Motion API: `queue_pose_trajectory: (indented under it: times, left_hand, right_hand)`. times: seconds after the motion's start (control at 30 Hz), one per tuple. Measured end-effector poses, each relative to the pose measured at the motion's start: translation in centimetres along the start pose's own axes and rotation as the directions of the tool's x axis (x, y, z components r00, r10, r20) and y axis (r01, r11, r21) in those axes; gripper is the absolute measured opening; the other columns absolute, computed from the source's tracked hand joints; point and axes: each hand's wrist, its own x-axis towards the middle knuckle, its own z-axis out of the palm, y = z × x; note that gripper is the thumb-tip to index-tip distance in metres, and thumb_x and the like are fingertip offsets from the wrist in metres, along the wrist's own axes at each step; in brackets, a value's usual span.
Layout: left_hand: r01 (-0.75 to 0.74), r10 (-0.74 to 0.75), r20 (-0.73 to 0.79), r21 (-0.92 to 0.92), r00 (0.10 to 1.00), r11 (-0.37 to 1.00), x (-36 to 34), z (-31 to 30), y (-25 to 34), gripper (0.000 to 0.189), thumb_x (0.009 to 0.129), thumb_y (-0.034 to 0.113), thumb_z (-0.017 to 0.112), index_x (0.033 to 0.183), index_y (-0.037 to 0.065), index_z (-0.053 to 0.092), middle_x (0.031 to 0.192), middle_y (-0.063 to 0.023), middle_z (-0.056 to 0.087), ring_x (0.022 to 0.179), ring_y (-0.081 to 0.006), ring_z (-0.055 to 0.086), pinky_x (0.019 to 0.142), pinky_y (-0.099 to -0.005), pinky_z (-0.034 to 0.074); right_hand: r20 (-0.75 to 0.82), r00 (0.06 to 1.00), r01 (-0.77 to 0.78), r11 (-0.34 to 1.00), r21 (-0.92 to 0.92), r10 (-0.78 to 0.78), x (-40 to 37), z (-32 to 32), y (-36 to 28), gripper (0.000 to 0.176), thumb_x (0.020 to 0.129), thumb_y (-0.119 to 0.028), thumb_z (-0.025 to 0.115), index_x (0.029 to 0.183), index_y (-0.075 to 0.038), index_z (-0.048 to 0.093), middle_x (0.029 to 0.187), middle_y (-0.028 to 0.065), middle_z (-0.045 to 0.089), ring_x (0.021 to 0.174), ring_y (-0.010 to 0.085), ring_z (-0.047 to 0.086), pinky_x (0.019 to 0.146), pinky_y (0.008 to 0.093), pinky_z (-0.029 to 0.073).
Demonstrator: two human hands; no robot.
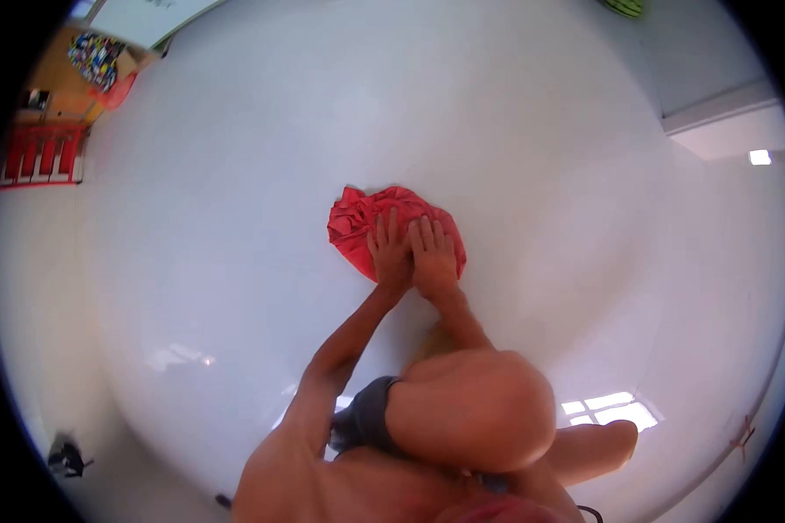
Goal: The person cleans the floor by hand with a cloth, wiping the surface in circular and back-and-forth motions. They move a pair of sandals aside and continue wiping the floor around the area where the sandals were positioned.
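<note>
A red cloth bag [354, 228] with a gathered, ruffled end at its left lies on the glossy white floor. My left hand [391, 251] rests flat on its middle, fingers stretched away from me. Just to the right, my right hand [433, 251] presses flat on the cloth with fingers slightly spread. The two hands lie side by side and seem to touch near the thumbs. Neither one is gripping the fabric. Whether anything is inside the bag cannot be seen.
My bent knee [471, 410] is close below the hands. At the far left stand a red rack [44, 157] and a multicoloured patterned bag [96, 59]. A green striped object [625, 7] is at the top edge, and a small black item [67, 458] at lower left.
</note>
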Motion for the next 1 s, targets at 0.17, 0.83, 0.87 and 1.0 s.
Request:
queue_pose_trajectory:
  times: [0.17, 0.83, 0.87, 1.0]
  left_hand:
    - [-0.181, 0.181, -0.009, -0.082, 0.983, 0.980, 6.0, 4.7, 5.5, 0.055, 0.093, 0.033, 0.069, 0.145, 0.018, 0.062, 0.168, -0.0219, 0.037, 0.151, -0.0512, 0.035, 0.119, -0.0702, 0.026]
    - [-0.239, 0.245, 0.277, -0.055, 0.929, 0.969, -6.0, 0.3, 3.1, 0.058, 0.094, 0.031, 0.068, 0.150, 0.024, 0.061, 0.172, -0.0170, 0.034, 0.153, -0.0429, 0.036, 0.125, -0.0624, 0.023]
    - [-0.233, 0.235, 0.270, -0.040, 0.934, 0.972, -6.9, -0.3, 2.5, 0.057, 0.094, 0.031, 0.068, 0.150, 0.024, 0.061, 0.172, -0.0170, 0.035, 0.153, -0.0434, 0.036, 0.124, -0.0630, 0.023]
    - [-0.229, 0.213, 0.252, 0.039, 0.944, 0.973, -7.9, -0.1, 2.1, 0.052, 0.097, 0.031, 0.066, 0.149, 0.025, 0.062, 0.171, -0.0172, 0.037, 0.152, -0.0451, 0.037, 0.122, -0.0659, 0.025]
  right_hand:
    - [-0.114, 0.981, -0.151, 0.987, 0.054, 0.157, 1.1, -4.5, 7.0, 0.069, 0.093, -0.003, 0.058, 0.161, -0.003, 0.042, 0.164, 0.0215, 0.045, 0.151, 0.0462, 0.041, 0.120, 0.0565, 0.036]
    - [-0.152, 0.959, -0.246, 0.969, -0.030, 0.239, -11.1, 1.0, 2.4, 0.070, 0.091, -0.014, 0.061, 0.156, 0.007, 0.043, 0.163, 0.0295, 0.042, 0.150, 0.0516, 0.039, 0.119, 0.0631, 0.034]
    - [-0.139, 0.964, -0.231, 0.973, -0.025, 0.226, -11.5, 0.9, 1.6, 0.071, 0.091, -0.015, 0.062, 0.156, 0.007, 0.043, 0.163, 0.0294, 0.042, 0.150, 0.0514, 0.039, 0.119, 0.0629, 0.034]
    - [-0.037, 0.990, -0.133, 0.988, 0.084, 0.136, -12.5, -0.3, 0.3, 0.076, 0.091, -0.020, 0.064, 0.158, 0.007, 0.041, 0.164, 0.0290, 0.040, 0.152, 0.0505, 0.037, 0.121, 0.0619, 0.033]
